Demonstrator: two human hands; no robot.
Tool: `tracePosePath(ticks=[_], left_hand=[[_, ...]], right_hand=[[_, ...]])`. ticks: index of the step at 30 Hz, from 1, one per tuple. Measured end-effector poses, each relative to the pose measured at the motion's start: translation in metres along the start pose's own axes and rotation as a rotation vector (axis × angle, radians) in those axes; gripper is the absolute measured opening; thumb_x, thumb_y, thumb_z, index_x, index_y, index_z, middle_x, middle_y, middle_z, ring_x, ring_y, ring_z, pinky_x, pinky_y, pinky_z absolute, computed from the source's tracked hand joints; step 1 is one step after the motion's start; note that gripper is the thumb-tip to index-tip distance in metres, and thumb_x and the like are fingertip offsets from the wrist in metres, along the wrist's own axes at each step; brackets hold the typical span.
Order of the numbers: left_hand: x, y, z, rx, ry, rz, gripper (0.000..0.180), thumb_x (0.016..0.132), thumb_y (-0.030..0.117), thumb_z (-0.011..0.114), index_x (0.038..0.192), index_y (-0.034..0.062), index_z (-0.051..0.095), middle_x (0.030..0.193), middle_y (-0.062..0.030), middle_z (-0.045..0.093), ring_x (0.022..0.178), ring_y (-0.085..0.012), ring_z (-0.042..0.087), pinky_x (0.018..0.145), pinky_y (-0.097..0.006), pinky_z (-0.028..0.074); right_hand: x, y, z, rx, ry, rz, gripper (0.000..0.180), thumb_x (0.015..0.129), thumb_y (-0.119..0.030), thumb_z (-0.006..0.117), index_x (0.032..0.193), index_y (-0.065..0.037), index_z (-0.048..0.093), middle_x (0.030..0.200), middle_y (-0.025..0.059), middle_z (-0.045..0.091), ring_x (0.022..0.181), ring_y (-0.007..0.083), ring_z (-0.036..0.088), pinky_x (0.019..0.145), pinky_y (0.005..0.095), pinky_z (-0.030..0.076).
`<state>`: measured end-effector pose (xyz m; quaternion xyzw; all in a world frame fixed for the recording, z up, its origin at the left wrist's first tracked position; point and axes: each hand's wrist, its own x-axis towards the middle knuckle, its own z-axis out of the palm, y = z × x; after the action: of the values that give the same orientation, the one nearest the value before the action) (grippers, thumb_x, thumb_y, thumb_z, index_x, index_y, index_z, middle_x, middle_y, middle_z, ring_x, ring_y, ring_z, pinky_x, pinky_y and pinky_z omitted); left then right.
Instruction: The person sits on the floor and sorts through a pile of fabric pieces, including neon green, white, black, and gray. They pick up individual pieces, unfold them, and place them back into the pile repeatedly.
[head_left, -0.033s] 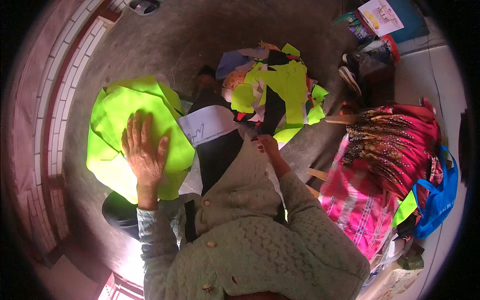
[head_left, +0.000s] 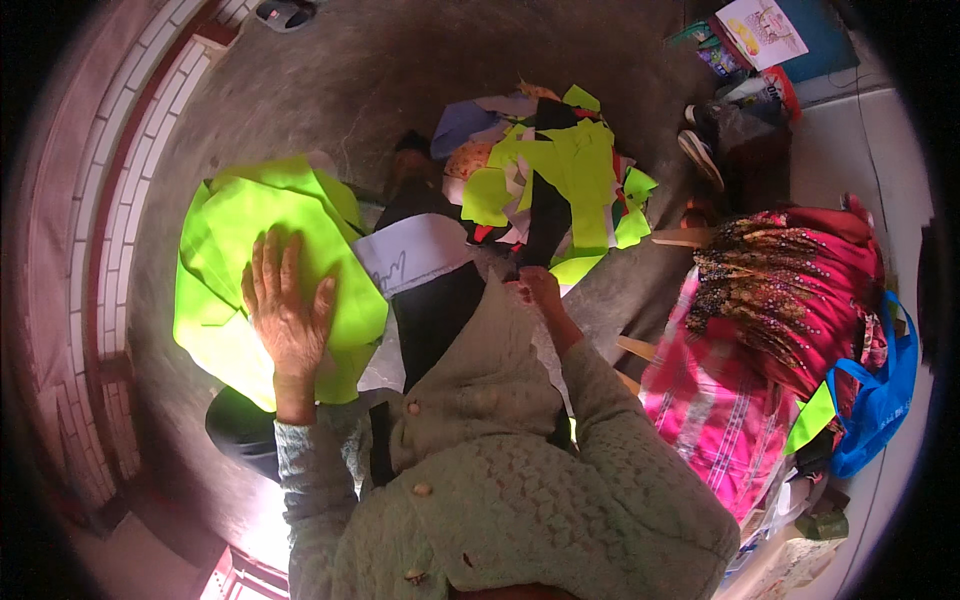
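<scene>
My left hand lies flat, fingers stretched, on a stack of bright yellow-green fabric pieces at the left. My right hand is closed beside the tip of the grey knit cloth over my lap; a small dark bit shows at its fingers, too small to name. Between the hands, a white piece with handwriting lies across black cloth. Just beyond my right hand is a heap of fabric scraps, mostly yellow-green, with black, pink, red and bluish pieces among them.
At the right, pink and red patterned cloths are piled over something with wooden ends. A blue bag lies against them. Shoes stand farther back. One slipper is at the far left, near a tiled wall edge.
My right hand has shifted very slightly, with its fingers still closed. The left hand stays on the yellow-green stack.
</scene>
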<state>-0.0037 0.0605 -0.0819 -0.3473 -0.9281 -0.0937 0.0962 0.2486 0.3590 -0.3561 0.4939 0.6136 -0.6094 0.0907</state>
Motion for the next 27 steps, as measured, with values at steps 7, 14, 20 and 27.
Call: tracePosePath(ticks=[7, 14, 20, 27], left_hand=[[0.01, 0.007, -0.001, 0.003, -0.053, -0.017, 0.061, 0.092, 0.046, 0.05, 0.138, 0.0052, 0.045, 0.146, -0.0169, 0.039, 0.137, -0.0336, 0.033, 0.113, -0.048, 0.021], [0.018, 0.011, 0.002, -0.045, -0.071, -0.026, 0.059, 0.09, 0.041, 0.052, 0.136, 0.0035, 0.046, 0.145, -0.0176, 0.039, 0.136, -0.0359, 0.033, 0.112, -0.049, 0.022], [0.018, 0.008, 0.004, -0.037, -0.128, -0.057, 0.068, 0.091, 0.054, 0.046, 0.135, 0.002, 0.045, 0.144, -0.0213, 0.039, 0.136, -0.0404, 0.032, 0.111, -0.054, 0.021], [0.017, 0.008, 0.004, -0.048, -0.163, -0.087, 0.069, 0.091, 0.056, 0.043, 0.134, 0.0015, 0.045, 0.143, -0.0224, 0.04, 0.135, -0.0425, 0.033, 0.111, -0.056, 0.021]], right_hand=[[0.097, 0.057, -0.073, -0.188, 0.582, -0.377, 0.013, 0.083, -0.012, 0.065, 0.094, -0.006, 0.065, 0.084, 0.0069, 0.065, 0.076, 0.0195, 0.064, 0.067, 0.0314, 0.052], [0.101, 0.0, -0.111, -0.349, 0.785, -0.358, 0.053, 0.077, -0.026, 0.074, 0.118, 0.001, 0.054, 0.116, 0.0223, 0.056, 0.113, 0.0378, 0.052, 0.096, 0.0432, 0.043], [0.109, -0.038, -0.114, -0.652, 0.769, -0.358, 0.08, 0.077, -0.032, 0.074, 0.138, 0.003, 0.035, 0.135, 0.0279, 0.042, 0.129, 0.0411, 0.039, 0.103, 0.0467, 0.038], [0.14, -0.053, -0.113, -0.936, 0.707, -0.255, 0.088, 0.076, -0.036, 0.073, 0.141, 0.006, 0.031, 0.133, 0.029, 0.043, 0.125, 0.0401, 0.043, 0.1, 0.0459, 0.041]])
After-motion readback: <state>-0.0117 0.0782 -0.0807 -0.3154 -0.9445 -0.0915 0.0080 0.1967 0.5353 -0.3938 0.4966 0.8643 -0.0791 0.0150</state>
